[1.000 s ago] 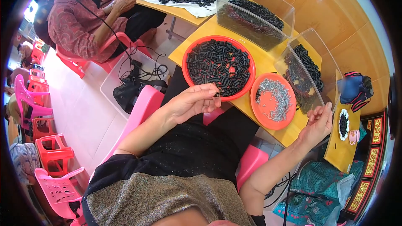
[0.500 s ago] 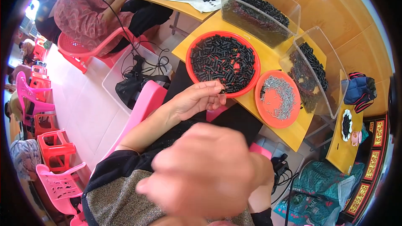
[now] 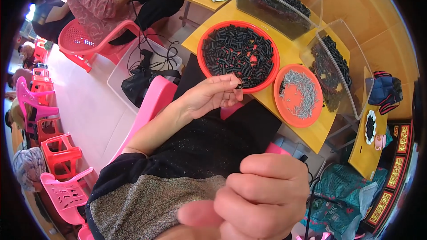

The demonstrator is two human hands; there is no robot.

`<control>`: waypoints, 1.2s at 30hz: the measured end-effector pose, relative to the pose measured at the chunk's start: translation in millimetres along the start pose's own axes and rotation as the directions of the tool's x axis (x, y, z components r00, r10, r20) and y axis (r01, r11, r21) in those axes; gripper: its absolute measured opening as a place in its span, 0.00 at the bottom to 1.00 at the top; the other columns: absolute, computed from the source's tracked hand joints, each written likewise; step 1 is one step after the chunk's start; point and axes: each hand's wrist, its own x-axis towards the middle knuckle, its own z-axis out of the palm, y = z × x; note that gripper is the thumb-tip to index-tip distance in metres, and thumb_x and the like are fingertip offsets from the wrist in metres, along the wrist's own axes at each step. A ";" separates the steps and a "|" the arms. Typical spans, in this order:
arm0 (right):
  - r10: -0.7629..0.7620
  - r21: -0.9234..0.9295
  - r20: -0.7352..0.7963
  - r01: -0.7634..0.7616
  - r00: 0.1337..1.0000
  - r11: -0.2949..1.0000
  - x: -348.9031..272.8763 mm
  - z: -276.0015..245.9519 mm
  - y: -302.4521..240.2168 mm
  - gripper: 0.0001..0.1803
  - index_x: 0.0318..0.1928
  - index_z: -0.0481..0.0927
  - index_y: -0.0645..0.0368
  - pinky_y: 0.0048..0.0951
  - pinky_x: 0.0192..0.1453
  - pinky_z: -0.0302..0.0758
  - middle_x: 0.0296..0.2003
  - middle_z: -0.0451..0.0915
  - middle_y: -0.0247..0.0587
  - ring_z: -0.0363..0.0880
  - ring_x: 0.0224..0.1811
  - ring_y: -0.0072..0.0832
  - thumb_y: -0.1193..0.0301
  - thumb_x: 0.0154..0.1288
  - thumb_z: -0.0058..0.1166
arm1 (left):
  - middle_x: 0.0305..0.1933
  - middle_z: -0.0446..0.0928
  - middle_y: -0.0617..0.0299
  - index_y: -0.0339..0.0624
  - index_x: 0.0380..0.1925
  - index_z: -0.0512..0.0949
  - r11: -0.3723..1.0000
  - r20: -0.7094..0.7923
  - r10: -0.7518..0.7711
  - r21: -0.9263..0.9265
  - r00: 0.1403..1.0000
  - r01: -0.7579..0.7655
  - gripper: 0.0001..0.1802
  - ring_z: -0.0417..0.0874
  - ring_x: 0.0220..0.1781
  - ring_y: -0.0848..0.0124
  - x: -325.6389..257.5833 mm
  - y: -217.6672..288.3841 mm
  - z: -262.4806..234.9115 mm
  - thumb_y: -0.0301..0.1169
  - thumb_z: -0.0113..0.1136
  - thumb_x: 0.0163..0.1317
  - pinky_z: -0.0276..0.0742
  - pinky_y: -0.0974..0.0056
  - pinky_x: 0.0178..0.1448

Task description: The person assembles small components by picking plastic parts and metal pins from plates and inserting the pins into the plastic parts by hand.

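Note:
My left hand [image 3: 210,95] is closed in a pinch at the near rim of the red basin [image 3: 200,62]. Thumb and forefinger grip a small black piece [image 3: 239,86], mostly covered by the fingertips. Many short black cylindrical pieces [image 3: 231,55] fill the basin. Close in front of me, my right hand [image 3: 264,195] is curled into a fist with its thumb sticking out to the left; whatever lies inside the fingers is hidden. To the right of the basin stands an orange-red plate [image 3: 288,106] holding small silvery metal pins or screws [image 3: 306,93].
Two clear plastic bins [image 3: 278,18] with black pieces stand along the yellow table's [image 3: 195,46] far side. A pink chair arm [image 3: 153,102] is at my left. Cables and a black bag [image 3: 138,86] lie in a tub. Another person [image 3: 95,0] sits at the upper left.
My right hand has moved down and to the right, away from the left hand, and shows less blur. My left hand keeps its pinch, slightly higher in view. The other person's hands have lowered.

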 end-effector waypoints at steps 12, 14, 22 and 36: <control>-0.042 -0.446 -0.007 0.035 0.999 0.894 -47.8 -50.0 -16.5 0.16 0.32 0.70 0.56 0.26 0.24 0.71 0.26 0.79 0.33 0.78 0.19 0.24 0.74 0.71 0.67 | 0.45 0.85 0.62 0.48 0.50 0.80 0.998 -0.026 -0.063 0.026 0.998 0.064 0.11 0.83 0.43 0.76 11.7 -14.7 -14.4 0.42 0.59 0.81 0.80 0.70 0.49; -0.071 -0.418 0.026 0.075 0.997 0.906 -48.3 -55.9 -7.6 0.16 0.32 0.70 0.56 0.26 0.24 0.71 0.26 0.79 0.33 0.77 0.18 0.25 0.74 0.71 0.67 | 0.46 0.86 0.63 0.48 0.50 0.80 0.997 -0.018 -0.065 0.032 0.998 0.066 0.11 0.85 0.45 0.76 15.3 -20.4 -15.9 0.42 0.59 0.81 0.80 0.70 0.51; -0.049 -0.257 0.133 0.082 0.990 0.963 -41.5 -65.6 -11.3 0.21 0.25 0.66 0.58 0.23 0.21 0.61 0.22 0.76 0.36 0.69 0.16 0.22 0.79 0.62 0.70 | 0.46 0.85 0.62 0.48 0.50 0.79 0.995 -0.008 -0.101 0.018 0.995 0.101 0.10 0.85 0.48 0.74 21.1 -25.1 -13.9 0.40 0.57 0.82 0.79 0.71 0.51; 0.110 -0.029 -0.031 -0.111 0.993 0.993 -31.3 -42.8 -24.8 0.15 0.23 0.70 0.55 0.25 0.20 0.60 0.21 0.71 0.31 0.66 0.16 0.20 0.74 0.49 0.69 | 0.49 0.84 0.60 0.45 0.53 0.79 0.998 -0.034 0.038 -0.054 0.999 -0.040 0.12 0.81 0.46 0.72 13.4 -13.3 -19.1 0.39 0.58 0.80 0.77 0.68 0.52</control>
